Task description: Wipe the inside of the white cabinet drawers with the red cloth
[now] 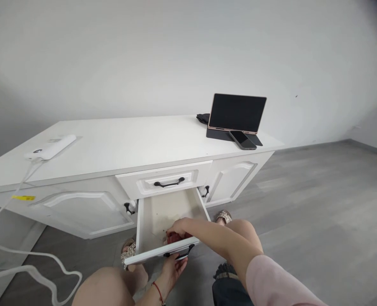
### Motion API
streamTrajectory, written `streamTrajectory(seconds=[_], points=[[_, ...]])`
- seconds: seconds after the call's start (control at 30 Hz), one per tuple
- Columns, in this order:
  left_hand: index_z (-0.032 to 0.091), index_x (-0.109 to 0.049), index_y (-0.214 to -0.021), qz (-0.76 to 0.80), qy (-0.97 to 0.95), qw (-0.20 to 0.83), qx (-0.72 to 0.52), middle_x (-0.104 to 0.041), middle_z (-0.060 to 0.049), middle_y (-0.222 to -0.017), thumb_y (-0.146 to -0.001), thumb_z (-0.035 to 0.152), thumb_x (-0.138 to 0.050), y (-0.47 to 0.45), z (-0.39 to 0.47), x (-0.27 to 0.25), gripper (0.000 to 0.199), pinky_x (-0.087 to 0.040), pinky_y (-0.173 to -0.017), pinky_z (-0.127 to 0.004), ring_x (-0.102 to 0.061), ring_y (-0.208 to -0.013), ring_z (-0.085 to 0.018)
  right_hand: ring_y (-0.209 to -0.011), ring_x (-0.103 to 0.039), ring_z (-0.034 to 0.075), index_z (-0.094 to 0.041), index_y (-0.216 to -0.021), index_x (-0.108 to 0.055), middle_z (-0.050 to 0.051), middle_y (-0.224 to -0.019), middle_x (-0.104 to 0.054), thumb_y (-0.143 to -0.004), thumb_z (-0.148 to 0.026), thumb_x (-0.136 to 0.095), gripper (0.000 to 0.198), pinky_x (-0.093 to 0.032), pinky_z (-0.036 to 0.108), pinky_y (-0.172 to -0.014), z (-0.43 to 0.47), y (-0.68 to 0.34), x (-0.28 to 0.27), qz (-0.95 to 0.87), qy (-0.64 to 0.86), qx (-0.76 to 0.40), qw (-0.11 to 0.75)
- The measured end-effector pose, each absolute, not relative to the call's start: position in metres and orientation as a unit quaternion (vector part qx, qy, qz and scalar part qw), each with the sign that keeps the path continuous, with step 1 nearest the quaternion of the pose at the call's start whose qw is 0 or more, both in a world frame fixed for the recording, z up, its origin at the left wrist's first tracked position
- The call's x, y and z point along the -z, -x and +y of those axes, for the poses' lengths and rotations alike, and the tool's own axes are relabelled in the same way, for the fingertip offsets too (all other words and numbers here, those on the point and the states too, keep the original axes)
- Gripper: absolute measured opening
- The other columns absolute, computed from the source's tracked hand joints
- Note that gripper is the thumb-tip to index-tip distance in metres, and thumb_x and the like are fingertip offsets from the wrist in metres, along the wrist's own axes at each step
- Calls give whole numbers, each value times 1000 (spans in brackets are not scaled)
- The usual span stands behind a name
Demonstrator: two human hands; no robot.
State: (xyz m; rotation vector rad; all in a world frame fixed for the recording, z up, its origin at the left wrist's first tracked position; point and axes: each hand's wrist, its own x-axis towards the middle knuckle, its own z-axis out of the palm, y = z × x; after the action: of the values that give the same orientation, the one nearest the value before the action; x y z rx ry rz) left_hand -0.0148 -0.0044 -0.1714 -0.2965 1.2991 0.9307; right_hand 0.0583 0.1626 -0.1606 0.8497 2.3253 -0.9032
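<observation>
In the head view, the lower drawer (164,208) is pulled out from under the shut upper drawer (163,175), and a red bundle (175,238) is seen inside it, just behind the drawer front. The bundle is partly covered by the right hand (178,227); its fingers are laid over it, but whether the grip is clamped cannot be told. The left hand (172,270) is placed low at the black handle (188,251), with fingers curled near it; whether the handle is firmly held cannot be told either. If the bundle is held only by its top, it could be dropped or caught on the drawer front. If the drawer is pushed in while the right hand is inside, the wrist could be pinched, and if it is pulled too far, it could be tipped onto the sandaled foot (129,250) beside it. On the surface (127,140), a phone (243,140) is set near the front edge, before a propped tablet (238,112); either could be shifted by a hard jolt to the cabinet. At the left, a slack cord (52,256) is looped near the knee, so the white block (52,147) could be dragged off if the loop is snagged.
</observation>
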Motion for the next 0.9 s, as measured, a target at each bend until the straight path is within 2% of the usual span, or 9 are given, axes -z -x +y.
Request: streamTrajectory(seconds=[0.1, 0.2, 0.33, 0.5, 0.7, 0.83, 0.9], points=[[11, -57, -111, 586, 130, 684, -415, -69, -7, -63, -84, 7, -58, 14, -5, 176, 27, -57, -56, -26, -68, -52, -19, -93, -66, 25, -34, -137, -54, 3, -118, -70, -55, -16, -79, 88, -49, 30, -71, 163, -58, 160, 868, -236, 303, 313], [11, -58, -107, 588, 117, 686, -413, -68, -6, -60, -85, 8, -58, 14, -4, 179, 23, -57, -56, -25, -68, -52, -18, -100, -66, 26, -41, -136, -52, 1, -123, -68, -61, -17, -77, 83, -49, 32, -78, 160, -61, 160, 873, -251, 296, 296], [10, -55, -110, 598, 109, 687, -398, -67, -6, -59, -88, 10, -54, 14, -3, 180, 22, -56, -57, -24, -67, -53, -17, -100, -66, 27, -39, -130, -59, 4, -119, -68, -72, -18, -70, 62, -50, 34, -78, 158, -66, 164, 897, -257, 275, 231], [11, -60, -103, 609, 104, 698, -362, -65, -6, -55, -89, 15, -53, 16, -4, 178, 17, -53, -54, -24, -65, -52, -18, -98, -64, 25, -38, -127, -62, 7, -120, -64, -91, -32, -54, 38, -49, 36, -81, 168, -64, 169, 920, -272, 226, 172], [11, -63, -81, 623, 80, 702, -336, -65, -7, -57, -85, 20, -60, 19, -5, 177, 10, -48, -51, -23, -62, -52, -16, -116, -53, 36, -37, -134, -57, 12, -138, -52, -90, -35, -56, 45, -49, 48, -87, 195, -52, 169, 894, -374, 216, 122], [15, -62, -71, 650, 82, 691, -307, -65, -5, -58, -82, 18, -66, 20, -5, 183, 12, -49, -54, -23, -62, -53, -16, -121, -49, 37, -39, -133, -59, 10, -140, -51, -89, -31, -59, 45, -47, 50, -96, 220, -43, 164, 852, -461, 237, 75], [17, -60, -68, 636, 70, 702, -313, -66, -5, -62, -81, 20, -69, 22, -6, 185, 15, -50, -56, -23, -64, -56, -15, -122, -49, 36, -35, -134, -59, 10, -140, -52, -89, -28, -59, 45, -46, 48, -98, 234, -35, 163, 836, -478, 262, 55]])
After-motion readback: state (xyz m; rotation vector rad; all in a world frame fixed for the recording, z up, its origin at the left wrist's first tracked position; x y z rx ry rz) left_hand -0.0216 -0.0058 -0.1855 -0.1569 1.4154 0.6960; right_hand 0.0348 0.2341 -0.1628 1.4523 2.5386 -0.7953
